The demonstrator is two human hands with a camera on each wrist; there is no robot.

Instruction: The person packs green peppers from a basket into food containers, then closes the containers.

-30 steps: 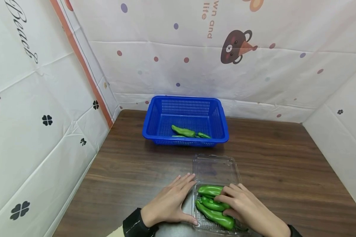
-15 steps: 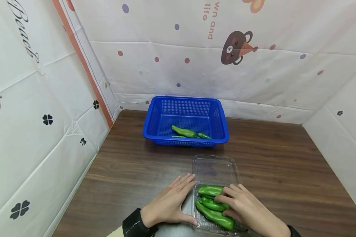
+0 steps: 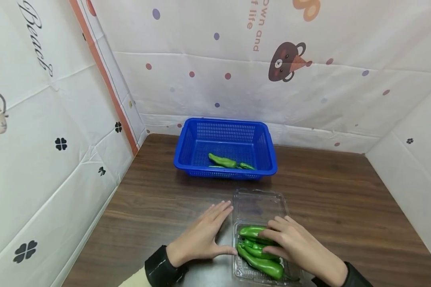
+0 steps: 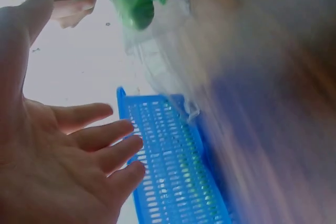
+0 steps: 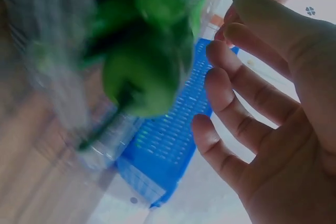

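Note:
A clear plastic clamshell box (image 3: 242,273) lies on the table with its lid (image 3: 259,204) folded back. Several green peppers (image 3: 260,264) lie side by side inside. My left hand (image 3: 201,238) is beside the box's left side, fingers extended and thumb tip right at the rim. Over the box's right side is my right hand (image 3: 295,244), its fingers loosely bent above the peppers and partly hiding them. In the right wrist view, the right hand's fingers (image 5: 252,90) appear apart from the nearest pepper (image 5: 149,80), with nothing between them and the thumb.
A blue plastic basket (image 3: 223,140) stands behind the box, near the back wall. Several green peppers (image 3: 222,160) lie at its front. Printed white sheets (image 3: 201,87) line the back and sides of the brown wooden table (image 3: 147,211).
My left hand has shifted slightly left and up, its thumb drawing back from inside the rim. My right hand has risen a little, its fingers loosening over the peppers.

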